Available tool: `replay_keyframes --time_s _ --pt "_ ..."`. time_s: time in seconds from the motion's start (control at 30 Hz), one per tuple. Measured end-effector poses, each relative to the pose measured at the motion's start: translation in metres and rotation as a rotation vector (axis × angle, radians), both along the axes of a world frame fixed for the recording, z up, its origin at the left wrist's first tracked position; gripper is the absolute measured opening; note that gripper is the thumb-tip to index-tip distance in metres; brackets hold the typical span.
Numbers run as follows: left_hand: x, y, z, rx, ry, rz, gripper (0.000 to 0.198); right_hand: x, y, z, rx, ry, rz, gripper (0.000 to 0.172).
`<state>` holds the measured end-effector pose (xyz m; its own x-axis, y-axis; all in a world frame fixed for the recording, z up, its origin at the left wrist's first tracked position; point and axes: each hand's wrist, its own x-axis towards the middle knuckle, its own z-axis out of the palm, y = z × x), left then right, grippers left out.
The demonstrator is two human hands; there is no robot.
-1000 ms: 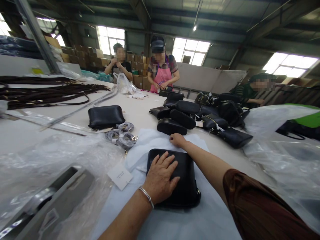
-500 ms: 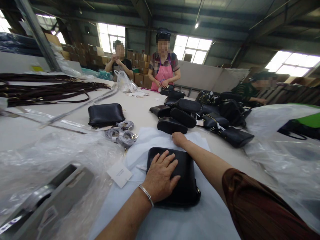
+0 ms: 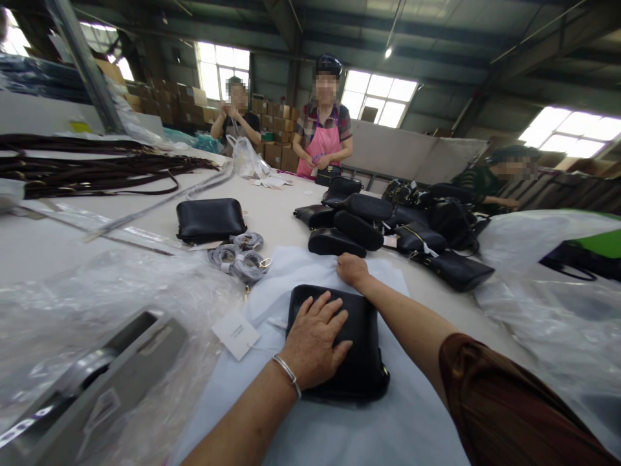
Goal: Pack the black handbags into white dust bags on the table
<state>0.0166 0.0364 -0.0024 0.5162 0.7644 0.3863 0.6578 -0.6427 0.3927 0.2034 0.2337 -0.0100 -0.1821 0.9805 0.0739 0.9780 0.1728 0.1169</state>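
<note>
My left hand lies flat with fingers spread on a black leather bag. The bag rests on a pale blue sheet of wrapping tissue. My right hand reaches beyond the bag's far edge and rests knuckles-up on the tissue, its fingers curled under and hidden. A white paper tag lies to the left of the bag. Coiled grey straps sit further out on the left.
A pile of black bags lies ahead, and a single black bag to the left. Clear plastic bags and a grey box fill the near left; more plastic is on the right. Dark straps lie far left. Three people work at the table's far sides.
The view has shifted slightly. Both hands stay in nearly the same place on the bag and the tissue.
</note>
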Motion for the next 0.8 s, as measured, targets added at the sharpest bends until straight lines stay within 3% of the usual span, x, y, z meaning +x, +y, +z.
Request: replay_keyframes --time_s 0.2,0.4,0.57,0.8 --pt "-0.001 0.000 -0.001 0.004 -0.011 -0.005 0.054 0.001 -0.008 0.010 0.132 0.013 0.020 0.030" --pt "0.000 0.000 -0.002 0.016 -0.023 0.004 0.052 0.008 -0.006 0.011 0.319 0.089 0.224 0.021" --pt "0.000 0.000 -0.001 0.019 -0.020 0.004 0.052 0.016 -0.004 0.009 0.355 0.145 0.311 0.017" --pt "0.000 0.000 -0.004 0.018 -0.030 0.005 0.052 0.020 -0.008 0.012 0.345 0.150 0.538 0.012"
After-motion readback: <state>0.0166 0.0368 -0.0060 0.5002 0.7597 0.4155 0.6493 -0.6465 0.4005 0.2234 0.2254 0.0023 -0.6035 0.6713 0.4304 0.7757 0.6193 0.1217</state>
